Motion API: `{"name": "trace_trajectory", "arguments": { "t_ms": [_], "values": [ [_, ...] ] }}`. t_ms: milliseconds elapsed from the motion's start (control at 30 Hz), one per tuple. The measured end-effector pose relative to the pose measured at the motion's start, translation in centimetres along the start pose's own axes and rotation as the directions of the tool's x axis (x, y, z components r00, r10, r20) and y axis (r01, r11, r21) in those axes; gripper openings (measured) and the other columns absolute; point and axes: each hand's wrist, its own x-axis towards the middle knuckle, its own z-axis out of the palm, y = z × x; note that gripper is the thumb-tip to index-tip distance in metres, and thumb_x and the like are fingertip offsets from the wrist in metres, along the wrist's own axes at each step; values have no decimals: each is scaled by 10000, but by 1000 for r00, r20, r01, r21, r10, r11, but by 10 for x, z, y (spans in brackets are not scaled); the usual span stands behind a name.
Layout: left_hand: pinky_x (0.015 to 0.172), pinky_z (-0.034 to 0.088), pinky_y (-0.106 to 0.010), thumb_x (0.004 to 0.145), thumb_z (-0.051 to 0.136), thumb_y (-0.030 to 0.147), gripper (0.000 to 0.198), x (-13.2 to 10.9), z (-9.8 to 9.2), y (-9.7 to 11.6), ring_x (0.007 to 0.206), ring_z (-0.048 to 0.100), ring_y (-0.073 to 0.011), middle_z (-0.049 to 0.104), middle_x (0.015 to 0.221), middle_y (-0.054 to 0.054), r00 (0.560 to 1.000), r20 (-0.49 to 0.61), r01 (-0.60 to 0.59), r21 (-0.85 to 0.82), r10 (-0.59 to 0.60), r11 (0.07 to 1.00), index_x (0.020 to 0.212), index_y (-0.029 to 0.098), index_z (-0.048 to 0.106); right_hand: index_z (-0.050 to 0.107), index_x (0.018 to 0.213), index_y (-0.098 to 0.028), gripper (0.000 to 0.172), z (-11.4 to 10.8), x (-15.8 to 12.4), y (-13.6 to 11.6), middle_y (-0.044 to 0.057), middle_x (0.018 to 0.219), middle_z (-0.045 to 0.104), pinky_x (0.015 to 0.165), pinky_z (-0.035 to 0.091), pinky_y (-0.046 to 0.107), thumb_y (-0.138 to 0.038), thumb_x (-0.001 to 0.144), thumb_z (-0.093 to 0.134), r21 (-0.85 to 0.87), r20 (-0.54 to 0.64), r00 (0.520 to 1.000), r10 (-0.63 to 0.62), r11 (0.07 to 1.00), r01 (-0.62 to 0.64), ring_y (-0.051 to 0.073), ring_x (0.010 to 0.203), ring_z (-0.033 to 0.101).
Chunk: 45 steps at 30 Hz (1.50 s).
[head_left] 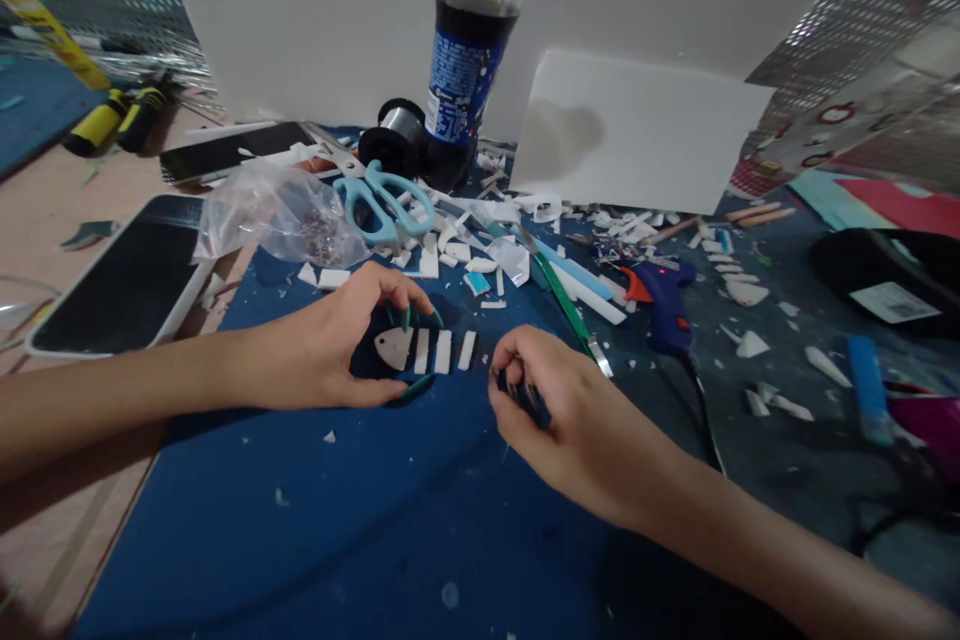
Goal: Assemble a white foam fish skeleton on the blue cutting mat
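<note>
A row of small white foam pieces, one pointed like a fish head and three narrow strips, lies on a dark cut-out shape on the blue sheet. My left hand curves around the left end of that shape, fingertips and thumb holding its edges. My right hand sits just right of the row, fingers curled in a pinch on something small that I cannot make out.
Blue scissors, a clear bag of beads, a cola bottle, a wire spool, a blue glue gun, a green knife, two phones and scattered white scraps lie around. White boards stand behind.
</note>
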Motion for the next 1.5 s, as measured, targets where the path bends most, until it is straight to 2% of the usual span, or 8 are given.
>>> {"name": "trace_trajectory", "arguments": {
  "t_ms": [167,367,467,600,767,967,1200,1500],
  "values": [
    [755,572,-343,808,623,316,393,-2,1,-1,1047,602,-235,533,1131,-135,1000,-11,0,0,0,1000,1015,221,302,464,783,-199,102,-2,3,-3,57,754,550,558,397,294,-182,870,412,41,33,999,42,998,-44,161,670,502],
    [775,570,-360,809,625,323,410,-2,2,-3,1057,599,-245,525,1136,-139,1000,-6,-7,20,7,1000,1058,215,319,457,738,-210,182,-3,6,-5,20,697,545,482,359,260,-258,900,388,250,119,977,177,947,-203,120,563,462],
    [780,567,-376,812,618,321,399,-3,2,-3,1060,600,-253,528,1131,-141,1000,-4,-18,27,18,999,1060,211,325,455,749,-205,148,-5,6,-9,29,702,594,467,361,256,-250,882,411,419,165,960,227,865,-277,111,538,465],
    [779,563,-372,805,623,319,402,-3,1,-3,1075,592,-258,534,1139,-151,1000,-6,-28,6,28,1000,1037,207,315,390,751,-217,193,-5,8,-11,51,753,655,423,402,241,-329,888,467,644,219,945,245,691,-328,106,520,502],
    [824,545,-394,805,623,296,403,-3,2,-2,1089,576,-252,524,1150,-155,999,-7,-34,-23,34,999,1032,208,302,310,778,-236,258,-1,10,-8,10,696,656,339,390,193,-315,869,538,758,218,931,292,550,-350,91,457,522],
    [816,547,-383,805,632,322,415,-3,2,-3,1099,579,-261,524,1160,-149,1000,-1,2,-55,-2,999,1049,203,318,359,933,-213,320,1,13,-2,-25,663,645,324,387,162,-379,850,618,705,153,936,317,629,-328,63,383,498],
    [806,546,-401,786,661,342,447,-3,4,-3,1066,580,-269,521,1148,-144,1000,-19,12,-36,-13,999,1063,202,339,401,981,-196,152,4,13,1,-47,618,601,354,404,155,-292,927,507,630,48,956,291,733,-255,59,402,492],
    [820,548,-407,828,638,337,426,-2,4,-5,1048,571,-258,517,1117,-140,998,-27,-54,28,55,998,1100,190,345,426,1015,-193,128,8,13,7,-59,587,570,368,400,194,-277,936,480,568,-22,977,211,807,-162,69,381,473]
  ]
}}
